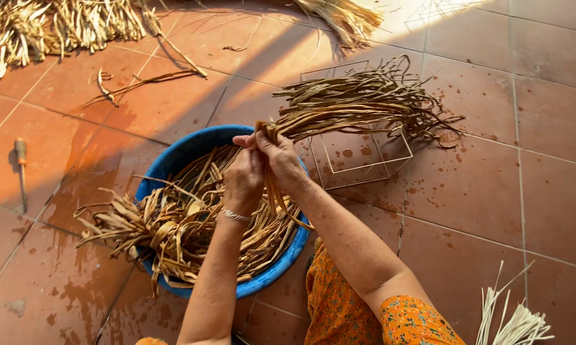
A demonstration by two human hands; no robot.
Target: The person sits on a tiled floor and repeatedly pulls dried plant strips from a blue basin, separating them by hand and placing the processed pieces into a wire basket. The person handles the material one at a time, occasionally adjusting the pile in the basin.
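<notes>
Both hands clamped on a fibre bundle (358,102) above the blue basin (173,160).
Bundle trails right over a wire frame (365,167) on the tiled floor (524,191); left hand (243,182) & right hand (278,160) grip its near end together; more strips (173,223) in basin.

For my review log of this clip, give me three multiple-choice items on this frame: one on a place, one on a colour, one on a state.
1. Where does the wooden-handled tool lie?
A. in the basin
B. on the tiles at the left
C. on the wire frame

2. What colour is the round plastic basin?
A. blue
B. green
C. white

3. What are the left hand and right hand doing?
A. resting flat on the floor
B. gripping a bunch of brown dried plant strips
C. holding the tool

Answers: 1 B, it lies alone on the tiled floor, left of the basin. 2 A, its rim shows blue. 3 B, both hands close on the bunch above the basin.
</notes>
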